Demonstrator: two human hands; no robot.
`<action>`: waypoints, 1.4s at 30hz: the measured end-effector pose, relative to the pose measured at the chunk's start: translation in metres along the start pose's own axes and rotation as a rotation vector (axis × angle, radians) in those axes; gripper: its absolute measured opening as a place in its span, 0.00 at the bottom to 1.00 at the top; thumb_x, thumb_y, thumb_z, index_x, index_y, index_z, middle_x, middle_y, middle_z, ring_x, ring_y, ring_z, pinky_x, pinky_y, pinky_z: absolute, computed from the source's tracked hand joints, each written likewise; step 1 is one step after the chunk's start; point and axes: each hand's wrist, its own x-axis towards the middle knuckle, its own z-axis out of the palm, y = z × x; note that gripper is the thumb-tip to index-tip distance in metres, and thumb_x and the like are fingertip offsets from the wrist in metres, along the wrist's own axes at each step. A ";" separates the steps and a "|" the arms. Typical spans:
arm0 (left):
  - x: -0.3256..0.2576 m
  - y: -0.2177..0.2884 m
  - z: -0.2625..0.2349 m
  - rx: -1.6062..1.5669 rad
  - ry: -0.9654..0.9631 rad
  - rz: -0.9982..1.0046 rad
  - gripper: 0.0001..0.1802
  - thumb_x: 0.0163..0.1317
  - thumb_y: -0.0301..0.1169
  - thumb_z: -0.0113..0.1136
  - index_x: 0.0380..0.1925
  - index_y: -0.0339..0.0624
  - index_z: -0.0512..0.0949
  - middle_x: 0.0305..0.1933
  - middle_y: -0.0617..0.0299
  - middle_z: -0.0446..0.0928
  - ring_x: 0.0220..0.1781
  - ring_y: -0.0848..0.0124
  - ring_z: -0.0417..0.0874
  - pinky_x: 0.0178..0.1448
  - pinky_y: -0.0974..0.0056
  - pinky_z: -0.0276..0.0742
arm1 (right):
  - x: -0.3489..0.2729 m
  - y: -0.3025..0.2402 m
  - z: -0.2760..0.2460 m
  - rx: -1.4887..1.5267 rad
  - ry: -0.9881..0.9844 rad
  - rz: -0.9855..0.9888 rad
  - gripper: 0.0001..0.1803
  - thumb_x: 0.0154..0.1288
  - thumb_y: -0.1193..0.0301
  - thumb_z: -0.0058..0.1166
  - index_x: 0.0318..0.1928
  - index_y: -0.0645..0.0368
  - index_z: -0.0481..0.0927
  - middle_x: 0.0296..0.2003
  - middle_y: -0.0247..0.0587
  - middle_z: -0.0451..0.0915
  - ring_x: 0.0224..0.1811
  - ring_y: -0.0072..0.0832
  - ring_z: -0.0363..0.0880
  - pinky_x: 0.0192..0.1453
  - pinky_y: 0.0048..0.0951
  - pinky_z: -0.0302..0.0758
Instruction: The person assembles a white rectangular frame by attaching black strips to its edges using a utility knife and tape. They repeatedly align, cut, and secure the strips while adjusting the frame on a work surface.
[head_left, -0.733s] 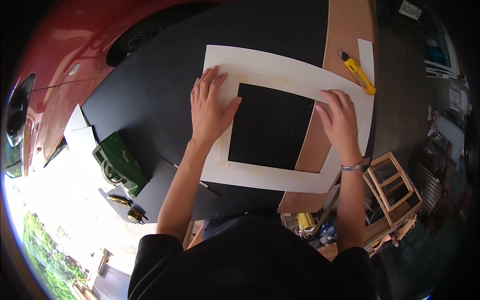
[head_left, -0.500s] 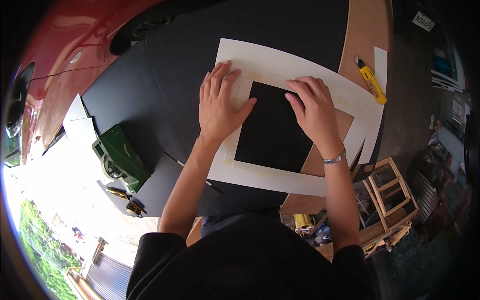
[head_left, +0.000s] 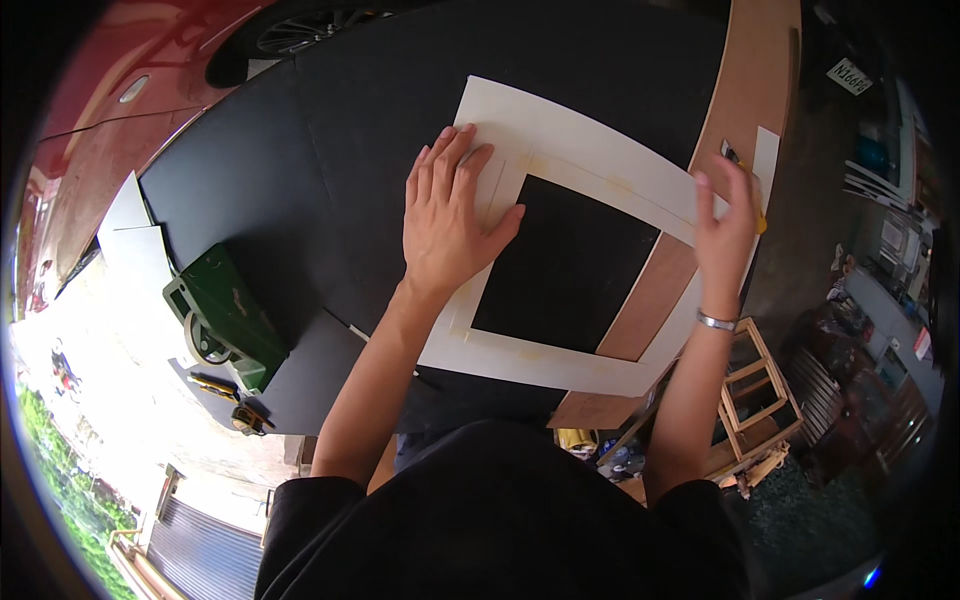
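A white cardboard frame (head_left: pixel 560 115) with a rectangular window cut in it lies flat on the black tabletop (head_left: pixel 350 130). Pencil lines and faint yellowish marks run around the window. My left hand (head_left: pixel 443 215) rests on the frame's left side, fingers spread, thumb at the window's edge. Over the frame's right side, my right hand (head_left: pixel 725 240) is raised with its fingers apart. Just beyond it lies a yellow utility knife (head_left: pixel 762 222), mostly covered by that hand; whether they touch, I cannot tell. Black tabletop and a brown board strip (head_left: pixel 655 290) show through the window.
On the table's left stand a green tape dispenser (head_left: pixel 235 320), a small yellow cutter (head_left: pixel 213 387), a tape measure (head_left: pixel 248 418) and white sheets (head_left: pixel 140 260). A red car (head_left: pixel 90 90) is at the far left. A wooden rack (head_left: pixel 765 400) stands beyond the right edge.
My right hand has left the top of the window and moved right, to the utility knife. My left hand stays on the frame. The whole view has shifted slightly.
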 end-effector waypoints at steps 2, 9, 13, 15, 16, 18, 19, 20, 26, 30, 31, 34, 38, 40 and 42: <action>0.002 0.000 0.000 -0.008 0.001 0.010 0.40 0.48 0.37 0.77 0.63 0.46 0.71 0.73 0.56 0.66 0.79 0.54 0.61 0.81 0.46 0.55 | -0.005 0.035 -0.021 -0.289 -0.046 -0.009 0.19 0.71 0.66 0.61 0.59 0.58 0.79 0.54 0.48 0.78 0.60 0.45 0.75 0.63 0.45 0.73; 0.002 0.000 0.002 0.006 0.010 0.026 0.40 0.48 0.36 0.77 0.63 0.46 0.71 0.74 0.55 0.65 0.79 0.54 0.61 0.80 0.47 0.56 | 0.008 0.076 -0.039 -0.280 -0.120 -0.093 0.22 0.70 0.68 0.61 0.61 0.58 0.76 0.54 0.50 0.76 0.60 0.49 0.74 0.65 0.45 0.72; 0.002 0.003 0.003 0.008 0.021 0.021 0.41 0.48 0.34 0.77 0.64 0.47 0.71 0.75 0.55 0.64 0.79 0.52 0.61 0.79 0.47 0.58 | 0.018 0.108 -0.047 -0.270 -0.235 -0.051 0.22 0.67 0.70 0.62 0.60 0.60 0.74 0.51 0.52 0.77 0.56 0.51 0.76 0.60 0.45 0.75; 0.002 0.004 0.003 0.015 0.013 0.022 0.42 0.48 0.34 0.77 0.65 0.47 0.70 0.76 0.54 0.63 0.79 0.50 0.60 0.78 0.47 0.59 | 0.021 0.110 -0.050 -0.210 -0.254 -0.031 0.22 0.66 0.70 0.61 0.59 0.62 0.73 0.51 0.53 0.77 0.54 0.52 0.77 0.58 0.44 0.76; 0.003 0.007 0.002 0.023 0.021 0.006 0.42 0.49 0.34 0.77 0.65 0.48 0.70 0.76 0.53 0.63 0.79 0.49 0.60 0.78 0.47 0.60 | 0.023 0.106 -0.052 -0.199 -0.246 -0.023 0.22 0.66 0.71 0.61 0.58 0.63 0.73 0.50 0.54 0.76 0.53 0.53 0.77 0.57 0.43 0.76; 0.004 0.012 -0.001 0.044 0.038 -0.027 0.41 0.50 0.35 0.78 0.66 0.48 0.70 0.76 0.53 0.63 0.78 0.49 0.60 0.77 0.47 0.61 | 0.020 0.104 -0.055 -0.161 -0.227 -0.035 0.22 0.65 0.73 0.60 0.58 0.64 0.73 0.50 0.54 0.76 0.52 0.53 0.78 0.56 0.43 0.77; 0.004 0.015 -0.005 0.029 0.037 -0.080 0.42 0.52 0.37 0.78 0.66 0.48 0.69 0.76 0.52 0.63 0.77 0.49 0.62 0.77 0.47 0.62 | 0.015 0.104 -0.058 -0.134 -0.215 -0.055 0.21 0.65 0.74 0.59 0.58 0.63 0.73 0.51 0.53 0.76 0.51 0.53 0.78 0.55 0.43 0.77; 0.002 0.018 -0.006 0.015 0.060 -0.130 0.41 0.52 0.36 0.78 0.66 0.47 0.70 0.76 0.51 0.63 0.76 0.49 0.62 0.76 0.47 0.63 | 0.010 0.105 -0.060 -0.107 -0.203 -0.075 0.21 0.65 0.74 0.58 0.58 0.63 0.73 0.51 0.53 0.76 0.51 0.54 0.78 0.55 0.43 0.77; -0.079 0.057 -0.021 -0.344 0.244 -0.440 0.24 0.66 0.29 0.65 0.60 0.36 0.71 0.64 0.50 0.72 0.67 0.60 0.72 0.68 0.53 0.68 | -0.002 0.072 -0.052 -0.048 -0.389 -0.101 0.19 0.68 0.69 0.61 0.56 0.61 0.74 0.53 0.47 0.76 0.51 0.47 0.82 0.51 0.39 0.82; -0.206 0.160 -0.038 -1.067 -0.025 -1.231 0.27 0.69 0.28 0.61 0.64 0.38 0.63 0.62 0.55 0.70 0.64 0.68 0.71 0.66 0.60 0.67 | 0.004 0.064 -0.047 -0.124 -0.415 -0.088 0.19 0.71 0.62 0.61 0.55 0.57 0.75 0.52 0.44 0.77 0.47 0.42 0.85 0.46 0.35 0.85; -0.216 0.171 -0.036 -1.127 -0.051 -1.487 0.25 0.70 0.30 0.60 0.63 0.38 0.64 0.62 0.54 0.71 0.65 0.66 0.73 0.65 0.58 0.69 | 0.004 0.065 -0.046 -0.147 -0.418 -0.073 0.19 0.71 0.60 0.61 0.54 0.57 0.75 0.51 0.43 0.77 0.47 0.40 0.86 0.44 0.34 0.85; -0.233 0.172 0.002 -1.292 0.030 -1.713 0.22 0.72 0.30 0.58 0.62 0.39 0.66 0.61 0.53 0.74 0.65 0.62 0.75 0.62 0.56 0.72 | 0.007 0.069 -0.041 -0.156 -0.441 -0.086 0.20 0.72 0.60 0.61 0.54 0.58 0.74 0.52 0.44 0.78 0.48 0.43 0.86 0.47 0.37 0.84; -0.232 0.167 0.018 -1.310 0.069 -1.784 0.22 0.72 0.29 0.58 0.63 0.41 0.66 0.58 0.56 0.76 0.61 0.65 0.78 0.61 0.57 0.72 | 0.011 0.074 -0.048 -0.104 -0.479 -0.086 0.19 0.73 0.60 0.58 0.52 0.61 0.75 0.52 0.47 0.80 0.47 0.47 0.85 0.49 0.39 0.83; -0.235 0.167 0.021 -1.231 0.110 -1.670 0.21 0.72 0.28 0.57 0.62 0.41 0.66 0.56 0.58 0.76 0.58 0.67 0.78 0.60 0.59 0.72 | 0.012 0.079 -0.061 -0.081 -0.449 -0.150 0.18 0.74 0.60 0.57 0.51 0.64 0.76 0.51 0.49 0.81 0.47 0.49 0.84 0.49 0.41 0.81; -0.232 0.163 0.020 -1.147 0.150 -1.477 0.20 0.73 0.28 0.57 0.61 0.40 0.67 0.54 0.59 0.77 0.54 0.70 0.78 0.58 0.61 0.72 | 0.008 0.081 -0.083 -0.058 -0.400 -0.082 0.17 0.75 0.61 0.56 0.49 0.64 0.76 0.47 0.51 0.81 0.46 0.51 0.83 0.48 0.41 0.80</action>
